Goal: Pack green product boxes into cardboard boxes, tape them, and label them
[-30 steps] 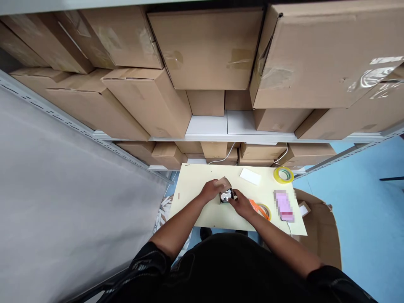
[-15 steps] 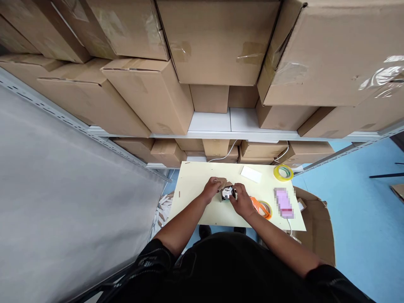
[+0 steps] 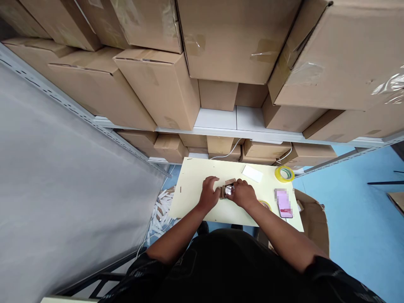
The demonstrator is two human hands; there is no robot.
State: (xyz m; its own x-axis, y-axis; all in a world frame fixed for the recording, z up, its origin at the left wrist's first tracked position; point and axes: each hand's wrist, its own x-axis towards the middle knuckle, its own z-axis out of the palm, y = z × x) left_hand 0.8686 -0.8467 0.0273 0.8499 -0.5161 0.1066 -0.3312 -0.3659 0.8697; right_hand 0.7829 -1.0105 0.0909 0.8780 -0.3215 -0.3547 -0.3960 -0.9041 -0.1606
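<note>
My right hand [image 3: 244,193] is curled round a shiny silver, rounded item [image 3: 229,190] at the middle of the pale table; its exact kind is too small to make out. The silver item sits at a small brown cardboard box [image 3: 222,192], whose flap sticks up on the far side. On the box's left is my left hand [image 3: 210,193], fingers apart and bent, with the thumb at the cardboard edge. My right fingers hide part of the item and box.
On the pale table [image 3: 192,198] are a white flat box [image 3: 252,173], a yellow tape roll [image 3: 284,174], a pink-screened phone [image 3: 284,203] and another roll [image 3: 265,205] partly behind my right forearm. Shelves with cardboard boxes [image 3: 158,84] rise beyond. White scraps [image 3: 160,210] lie left.
My left hand has let go of the brown flap and spread its fingers. My right hand has closed further over the silver item. The orange object by the roll is now out of sight.
</note>
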